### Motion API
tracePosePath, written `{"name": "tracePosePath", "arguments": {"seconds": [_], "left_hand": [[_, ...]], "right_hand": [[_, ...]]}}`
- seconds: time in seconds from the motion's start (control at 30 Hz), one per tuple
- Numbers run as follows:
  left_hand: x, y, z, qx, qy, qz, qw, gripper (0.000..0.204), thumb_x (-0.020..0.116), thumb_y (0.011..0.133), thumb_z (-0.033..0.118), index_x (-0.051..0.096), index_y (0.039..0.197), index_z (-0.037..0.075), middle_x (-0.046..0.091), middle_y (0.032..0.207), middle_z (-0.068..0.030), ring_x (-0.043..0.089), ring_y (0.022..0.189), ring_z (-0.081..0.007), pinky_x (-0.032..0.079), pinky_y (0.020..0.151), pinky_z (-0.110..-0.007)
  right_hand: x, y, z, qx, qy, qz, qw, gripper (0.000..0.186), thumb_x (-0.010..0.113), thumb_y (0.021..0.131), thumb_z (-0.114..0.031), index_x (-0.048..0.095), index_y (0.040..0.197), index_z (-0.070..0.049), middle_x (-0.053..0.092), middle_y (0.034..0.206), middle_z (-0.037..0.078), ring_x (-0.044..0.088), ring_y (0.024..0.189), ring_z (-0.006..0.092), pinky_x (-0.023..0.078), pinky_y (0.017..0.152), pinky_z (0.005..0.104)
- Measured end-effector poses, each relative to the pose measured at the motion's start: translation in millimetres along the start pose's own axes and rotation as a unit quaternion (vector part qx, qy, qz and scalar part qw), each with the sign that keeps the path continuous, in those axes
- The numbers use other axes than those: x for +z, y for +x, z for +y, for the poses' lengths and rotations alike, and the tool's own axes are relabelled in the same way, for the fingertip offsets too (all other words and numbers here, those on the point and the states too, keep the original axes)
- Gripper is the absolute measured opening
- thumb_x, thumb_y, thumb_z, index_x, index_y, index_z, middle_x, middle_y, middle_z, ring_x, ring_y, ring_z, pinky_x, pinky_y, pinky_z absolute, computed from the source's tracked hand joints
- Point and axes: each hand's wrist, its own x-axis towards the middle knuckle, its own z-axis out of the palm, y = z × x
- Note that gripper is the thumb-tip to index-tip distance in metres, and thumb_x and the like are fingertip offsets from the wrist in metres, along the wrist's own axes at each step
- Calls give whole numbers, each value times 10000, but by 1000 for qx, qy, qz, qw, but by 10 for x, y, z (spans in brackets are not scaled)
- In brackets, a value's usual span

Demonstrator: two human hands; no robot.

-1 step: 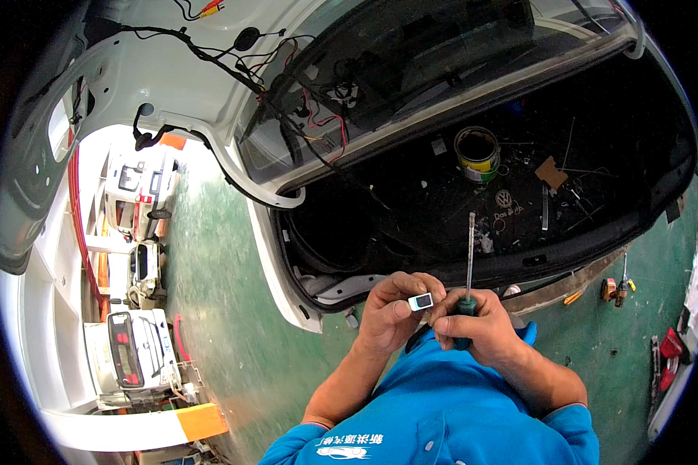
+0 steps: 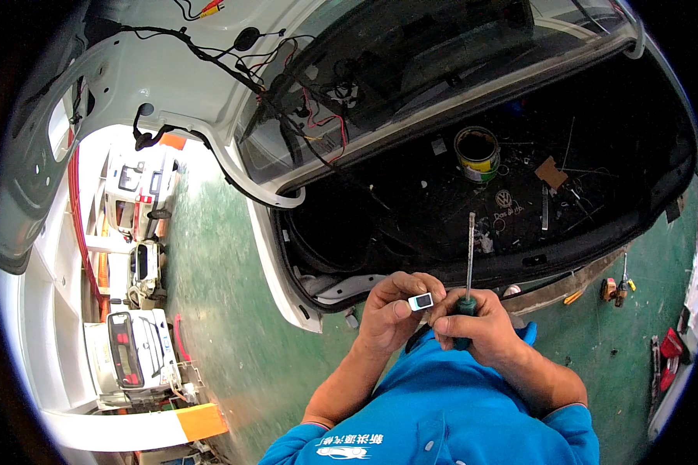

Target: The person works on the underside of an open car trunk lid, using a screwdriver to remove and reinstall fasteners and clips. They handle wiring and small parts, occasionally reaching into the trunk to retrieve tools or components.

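In front of my chest, my left hand (image 2: 384, 318) pinches a small white rectangular piece with a black face (image 2: 420, 302) between thumb and fingers. Close beside it, my right hand (image 2: 477, 329) is closed around a green-handled screwdriver (image 2: 471, 260), its long metal shaft pointing up toward the open trunk. Both hands are near the trunk's dark rim (image 2: 547, 260). Inside the trunk sit an open paint can (image 2: 479, 167), a brown cardboard scrap (image 2: 551, 174) and small debris. The raised trunk lid (image 2: 174, 74) carries loose black, red and yellow wires (image 2: 326, 120).
A green floor (image 2: 256, 364) surrounds the car. Parked white vehicles (image 2: 139, 349) and a white-and-orange beam (image 2: 202, 425) are at left. Hand tools (image 2: 620, 293) and red lamp-like parts (image 2: 669, 349) lie at right, near the rim of the view.
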Motion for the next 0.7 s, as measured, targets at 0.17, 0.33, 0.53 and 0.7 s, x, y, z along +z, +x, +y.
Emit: {"name": "tracePosePath", "arguments": {"seconds": [0.17, 0.33, 0.53, 0.7], "left_hand": [[-6, -18, -10, -2, 0, 1, 1000, 287, 707, 871, 211, 639, 1099, 51, 613, 1120, -180, 627, 993, -229, 548, 808, -331], [7, -36, -14, -4, 15, 9, 1000, 294, 711, 870, 219, 631, 1099, 53, 607, 1131, -180, 632, 973, -213, 552, 794, -316], [20, -50, -26, -4, 3, 14, 1000, 319, 736, 850, 194, 622, 1111, 49, 606, 1137, -180, 629, 984, -217, 553, 796, -320], [21, -85, -18, -6, -4, 18, 1000, 326, 749, 838, 176, 623, 1110, 50, 606, 1141, -181, 627, 1000, -220, 553, 811, -328]], "right_hand": [[-13, -7, 22, 0, -5, 3, 1000, 125, 703, 842, -75, 659, 905, 23, 621, 713, 70, 584, 608, 132, 454, 545, 256], [-4, -22, 16, 7, -4, 10, 1000, 126, 705, 837, -71, 660, 906, 24, 619, 714, 68, 580, 614, 130, 457, 555, 258], [-2, -31, 25, 6, -7, 10, 1000, 108, 702, 832, -52, 660, 897, 23, 621, 724, 64, 579, 622, 128, 460, 563, 258], [7, -37, 43, 5, -13, 18, 1000, 101, 697, 834, -45, 659, 899, 23, 624, 732, 66, 580, 625, 128, 464, 570, 258]]}}
